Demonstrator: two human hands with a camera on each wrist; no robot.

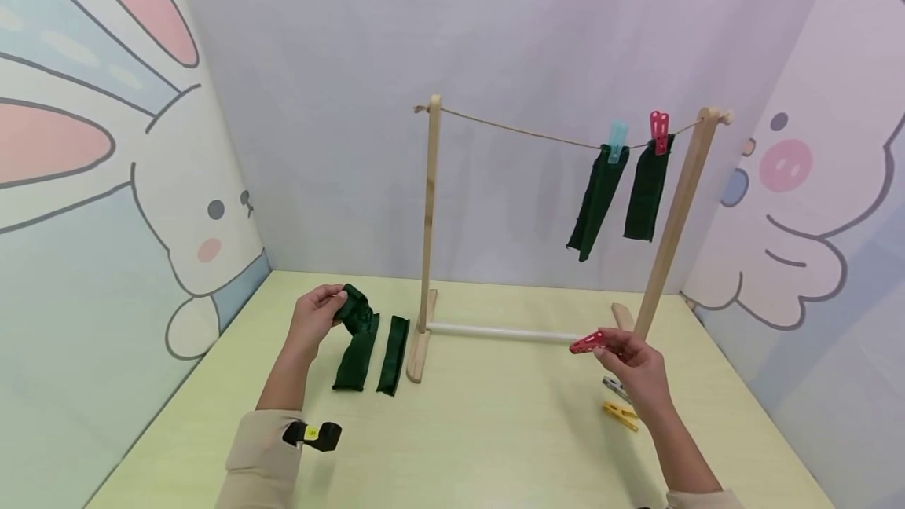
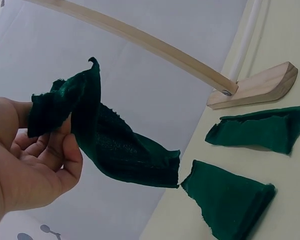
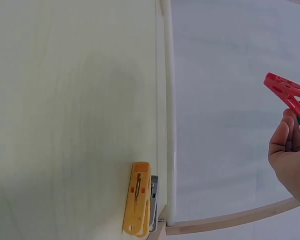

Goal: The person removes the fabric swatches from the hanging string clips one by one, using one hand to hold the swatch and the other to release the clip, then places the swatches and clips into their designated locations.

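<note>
My left hand [image 1: 318,317] pinches one end of a dark green cloth strip [image 2: 124,150], lifted off the table and twisted in the left wrist view. Two more green cloth pieces lie beneath and beside it: a wider one [image 2: 227,200] and a narrower one [image 2: 260,129]. Over at the right, my right hand [image 1: 636,371] pinches a red clothespin [image 1: 586,342] between thumb and fingers, above the table. From the string [image 1: 519,130] hang two green cloths, one [image 1: 599,199] under a light blue clothespin [image 1: 617,141], the other [image 1: 646,193] under a red clothespin [image 1: 659,132].
A yellow clothespin [image 1: 621,415] and a grey clothespin [image 1: 617,389] lie on the table near my right hand. Wooden posts, left [image 1: 430,210] and right [image 1: 675,218], hold up the string. A white rod [image 1: 502,333] joins their feet. Printed panels stand at both sides.
</note>
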